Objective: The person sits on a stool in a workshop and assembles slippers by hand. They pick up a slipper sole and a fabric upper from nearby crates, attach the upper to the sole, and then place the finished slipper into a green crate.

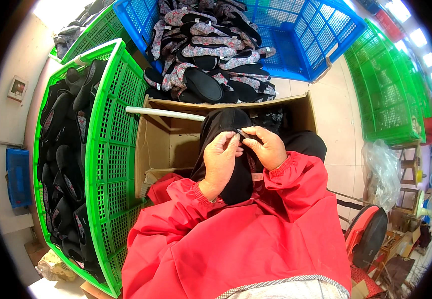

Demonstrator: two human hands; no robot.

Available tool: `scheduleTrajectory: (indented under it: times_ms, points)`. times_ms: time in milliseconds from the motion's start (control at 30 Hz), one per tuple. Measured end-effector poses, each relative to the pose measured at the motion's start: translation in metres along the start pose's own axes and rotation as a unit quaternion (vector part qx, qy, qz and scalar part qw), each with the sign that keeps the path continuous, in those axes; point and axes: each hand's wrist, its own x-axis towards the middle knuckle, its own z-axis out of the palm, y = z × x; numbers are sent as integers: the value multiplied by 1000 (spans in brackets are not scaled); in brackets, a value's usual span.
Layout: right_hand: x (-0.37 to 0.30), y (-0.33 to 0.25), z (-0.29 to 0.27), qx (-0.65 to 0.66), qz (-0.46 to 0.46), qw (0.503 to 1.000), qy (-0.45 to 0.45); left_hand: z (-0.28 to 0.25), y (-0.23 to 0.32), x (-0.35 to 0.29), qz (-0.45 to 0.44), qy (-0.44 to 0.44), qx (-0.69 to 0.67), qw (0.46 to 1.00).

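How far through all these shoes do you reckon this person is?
Hard to say exactly. The green crate on the left is packed with dark shoes, perhaps finished ones. In hand: both hands, left hand and right hand, pinch the rim of one black shoe over the cardboard box. Possibly left: the pile of floral shoes in the blue crate.

Black shoe (231, 149) at centre frame looks like soft matt cloth. Red sleeves (216, 234) below are smooth, slightly shiny fabric. Brown box (163, 144) behind is plain matt cardboard. Green crate (111, 149) at left and blue crate (305, 35) up top are glossy perforated plastic.
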Motion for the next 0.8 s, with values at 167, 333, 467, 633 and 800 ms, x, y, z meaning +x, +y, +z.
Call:
scheduleTrajectory:
  times_ms: [167,333,467,633,800]
  points:
    - [1,-1,0,-6,2,1000,-4,-1,-2,1,2,2,17,1000]
    - [2,-2,0,-2,16,1000,-4,-2,-4,0,3,-4,9,1000]
    - [-1,9,6,61,34,997,42,-1,-2,0,-1,-3,8,1000]
    - [-9,21,19,357,187,902,157,0,3,-4,5,-17,69,997]
    - [-10,10,18,343,220,889,208,-15,12,-18,163,-44,236,957]
